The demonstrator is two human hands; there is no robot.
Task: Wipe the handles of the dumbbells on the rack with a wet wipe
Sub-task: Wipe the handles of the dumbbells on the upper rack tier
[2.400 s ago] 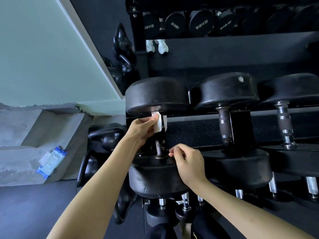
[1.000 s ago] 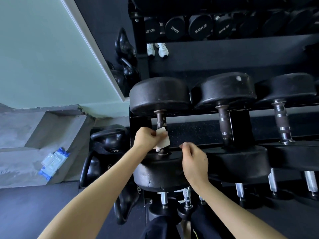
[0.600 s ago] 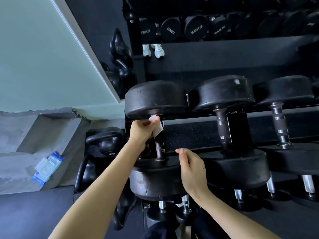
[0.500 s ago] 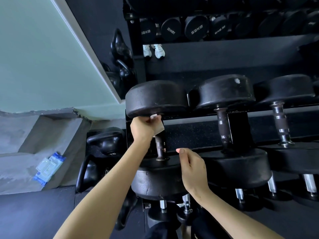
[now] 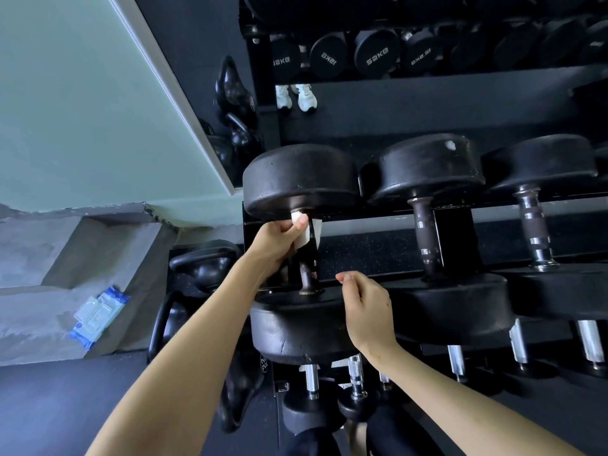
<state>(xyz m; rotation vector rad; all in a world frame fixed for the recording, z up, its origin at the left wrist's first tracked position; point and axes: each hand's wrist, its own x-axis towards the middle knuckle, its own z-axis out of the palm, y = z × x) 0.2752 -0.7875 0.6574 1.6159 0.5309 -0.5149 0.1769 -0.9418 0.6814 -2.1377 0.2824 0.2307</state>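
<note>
A big black dumbbell [image 5: 299, 179] lies on the rack [image 5: 368, 248] at the left end of the row. My left hand [image 5: 279, 241] is wrapped around the upper part of its dark handle [image 5: 309, 274], pressing a white wet wipe [image 5: 304, 233] against it just under the far head. My right hand [image 5: 365, 307] hovers with loosely curled fingers over the near head, to the right of the handle, holding nothing. Two more dumbbells lie to the right, one with a dark handle [image 5: 426, 238], one with a chrome handle [image 5: 534, 228].
A blue pack of wipes [image 5: 98, 315] lies on a grey concrete step at the left. Kettlebells [image 5: 204, 264] stand on the floor left of the rack. Smaller dumbbells [image 5: 378, 55] fill the mirrored upper shelf, and chrome-handled ones [image 5: 357, 380] sit on the tier below.
My left hand slid the wipe from the lower end of the handle up to its top, under the far head. My right hand stayed beside the near head.
</note>
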